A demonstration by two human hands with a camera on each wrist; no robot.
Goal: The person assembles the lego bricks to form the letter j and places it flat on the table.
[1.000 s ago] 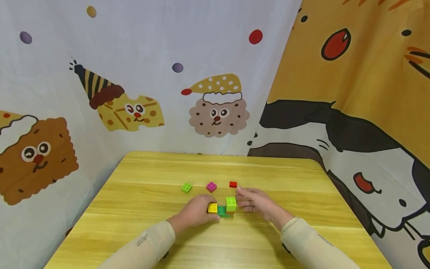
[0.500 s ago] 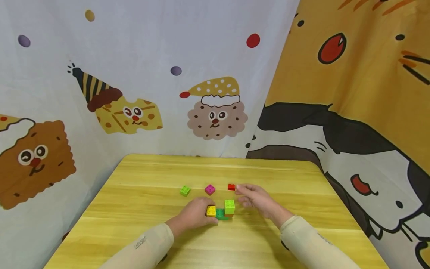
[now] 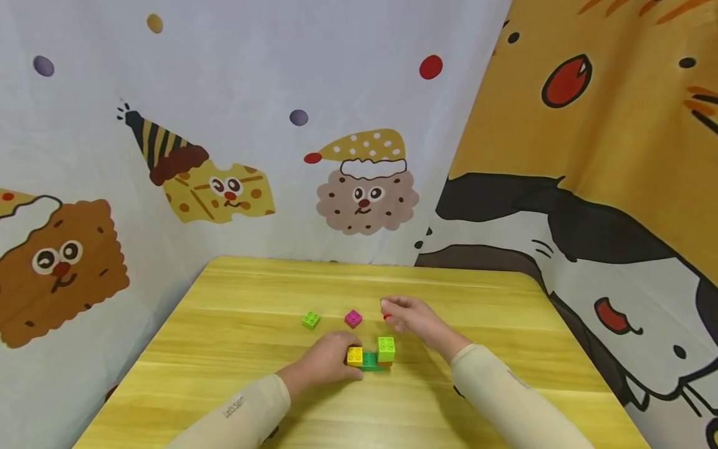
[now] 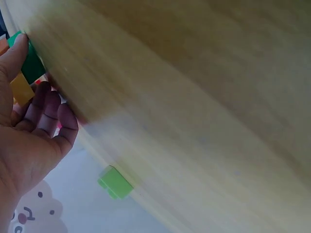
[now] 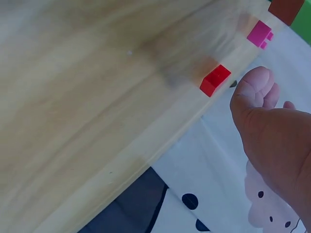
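My left hand [image 3: 331, 357] grips the left end of a small toy brick build, thumb in front and fingers behind. The build has a yellow brick [image 3: 355, 356] and a light green brick [image 3: 386, 347] on a dark green brick [image 3: 370, 360]; orange shows beneath the light green one. In the left wrist view the thumb lies on the dark green brick [image 4: 32, 63]. My right hand [image 3: 414, 317] reaches over a red brick [image 3: 387, 317], mostly covering it in the head view. The right wrist view shows the red brick [image 5: 215, 80] on the table, apart from the loosely curled fingers.
A lime green brick [image 3: 311, 320] and a magenta brick [image 3: 353, 318] lie on the wooden table [image 3: 252, 287] behind the build. A curtain [image 3: 252, 62] printed with cartoon figures hangs behind the table's far edge.
My right hand has moved left and away from me, from beside the red brick to over it. My left hand still holds the build in place.
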